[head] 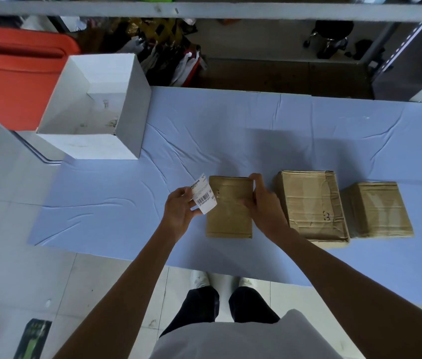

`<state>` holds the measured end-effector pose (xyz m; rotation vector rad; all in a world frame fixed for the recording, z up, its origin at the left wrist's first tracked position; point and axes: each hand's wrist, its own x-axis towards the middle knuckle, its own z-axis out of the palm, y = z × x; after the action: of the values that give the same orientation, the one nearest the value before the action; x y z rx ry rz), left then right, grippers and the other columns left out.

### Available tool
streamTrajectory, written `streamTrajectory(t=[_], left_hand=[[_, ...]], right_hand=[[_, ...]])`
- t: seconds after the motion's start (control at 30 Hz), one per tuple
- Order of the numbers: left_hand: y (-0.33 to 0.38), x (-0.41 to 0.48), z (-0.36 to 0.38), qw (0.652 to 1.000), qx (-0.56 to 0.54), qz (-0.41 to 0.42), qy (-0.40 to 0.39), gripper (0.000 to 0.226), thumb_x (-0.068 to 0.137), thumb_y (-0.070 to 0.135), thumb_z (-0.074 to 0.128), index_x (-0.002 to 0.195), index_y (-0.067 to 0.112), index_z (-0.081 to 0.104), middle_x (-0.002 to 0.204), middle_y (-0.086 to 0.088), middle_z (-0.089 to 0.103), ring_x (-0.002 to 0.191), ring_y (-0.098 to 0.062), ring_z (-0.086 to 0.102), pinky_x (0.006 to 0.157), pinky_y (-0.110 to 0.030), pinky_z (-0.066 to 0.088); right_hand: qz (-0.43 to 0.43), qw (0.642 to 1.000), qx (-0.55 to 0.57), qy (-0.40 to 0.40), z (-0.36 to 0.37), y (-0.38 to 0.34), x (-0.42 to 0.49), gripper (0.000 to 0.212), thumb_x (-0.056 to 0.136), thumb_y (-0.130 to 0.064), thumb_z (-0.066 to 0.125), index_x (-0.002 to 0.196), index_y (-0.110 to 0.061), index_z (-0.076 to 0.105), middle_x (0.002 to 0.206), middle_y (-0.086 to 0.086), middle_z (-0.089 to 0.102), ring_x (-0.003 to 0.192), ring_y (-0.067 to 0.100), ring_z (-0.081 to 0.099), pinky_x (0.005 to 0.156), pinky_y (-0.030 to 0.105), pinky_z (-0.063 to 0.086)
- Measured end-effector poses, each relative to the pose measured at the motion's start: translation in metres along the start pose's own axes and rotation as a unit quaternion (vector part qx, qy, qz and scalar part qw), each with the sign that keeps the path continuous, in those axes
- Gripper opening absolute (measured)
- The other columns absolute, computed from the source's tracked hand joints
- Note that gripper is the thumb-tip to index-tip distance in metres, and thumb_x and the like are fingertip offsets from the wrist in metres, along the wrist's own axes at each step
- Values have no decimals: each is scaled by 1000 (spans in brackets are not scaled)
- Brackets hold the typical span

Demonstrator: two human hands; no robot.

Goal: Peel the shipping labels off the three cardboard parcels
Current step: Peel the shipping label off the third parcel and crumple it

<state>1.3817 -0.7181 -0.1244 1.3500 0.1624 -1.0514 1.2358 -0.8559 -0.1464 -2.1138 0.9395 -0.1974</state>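
Three brown cardboard parcels stand in a row on the blue table cloth (106,203). My right hand (263,203) grips the right edge of the left parcel (226,216), thumb on its top. My left hand (180,212) pinches a white shipping label (204,196) with a barcode, lifted beside that parcel's left edge; whether a corner still sticks I cannot tell. The middle parcel (311,203), larger and marked with a handwritten 3, and the right parcel (377,209) show bare tops with no label in sight.
An open white box (127,110) stands on the table's far left corner. A red bin (10,73) is behind it on the floor. Shelving and clutter lie past the table's far edge. My legs and shoes are below the near edge.
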Motion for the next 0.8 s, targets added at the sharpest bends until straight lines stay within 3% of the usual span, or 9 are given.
streamTrajectory(t=[0.13,0.3,0.43,0.53,0.7,0.8], left_hand=[[2,1,0,998,53,20,-13,18,100,10,41,83,7,47,97,-15,61,90,-30,62,72,-44,54],[-2,5,2,995,93,26,-21,24,100,9,40,76,9,44,93,-13,62,85,-28,63,70,-41,56],[0,9,4,996,81,32,-17,24,99,8,41,76,10,45,92,-11,62,81,-25,64,58,-33,59],[4,11,6,995,95,32,-5,23,100,9,40,78,10,44,91,-10,60,80,-23,63,56,-30,59],[10,14,12,987,161,20,9,23,101,9,39,79,11,42,90,-8,58,90,-29,58,64,-35,53],[15,14,17,977,208,30,19,21,100,10,38,80,12,43,93,-9,59,96,-28,56,80,-43,51]], right_hand=[[13,999,-41,-11,1,4,2,34,96,-8,43,127,-15,33,66,-6,46,55,7,50,47,18,38],[63,995,-43,-61,-7,7,1,37,98,-12,39,133,-20,29,83,7,59,72,21,63,65,36,58],[66,996,4,-67,-7,-1,-1,52,92,-24,57,136,-18,30,85,5,60,73,20,62,59,27,52],[72,994,4,-81,-7,-7,-2,65,90,-24,61,142,-17,24,101,16,63,91,30,64,78,37,56],[82,994,-13,-66,-9,-18,-2,52,93,-9,48,141,-12,26,99,20,63,90,34,64,78,42,56],[96,993,-50,-47,-13,-27,0,38,94,-8,40,132,-9,36,106,19,60,96,36,62,81,43,53]])
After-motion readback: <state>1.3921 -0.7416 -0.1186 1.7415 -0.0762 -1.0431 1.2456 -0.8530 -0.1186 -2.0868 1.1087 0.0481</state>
